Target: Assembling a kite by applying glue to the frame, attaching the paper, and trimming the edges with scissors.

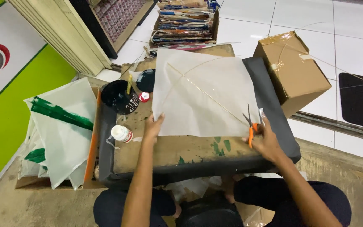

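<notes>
While our left hand (153, 126) presses flat on the near-left corner of the large square sheet of thin white paper (202, 94), our right hand (265, 141) is wrapped around the orange-handled scissors (250, 124) at the sheet's 4 o'clock corner. The blades stand parted and point toward 12 o'clock, their tips at the paper's right edge. The sheet lies on a brown cardboard-topped counter (190, 151) with green paint smears, and thin pale bamboo sticks (206, 94) cross it, one bowed and one running diagonally down to the scissors.

We judge the step in hand to be trimming the paper at that corner, close to where the diagonal stick ends. The cut asks for the left palm to keep the sheet from sliding and for the blades to stay clear of the stick.

At 9 o'clock from the sheet sits a black round pot (119, 97) with a brush standing in it, and a small white bottle (121, 133) lies just beside our left wrist. Farther toward 9 o'clock rests a stack of white paper kites with green stripes (61, 126).
</notes>
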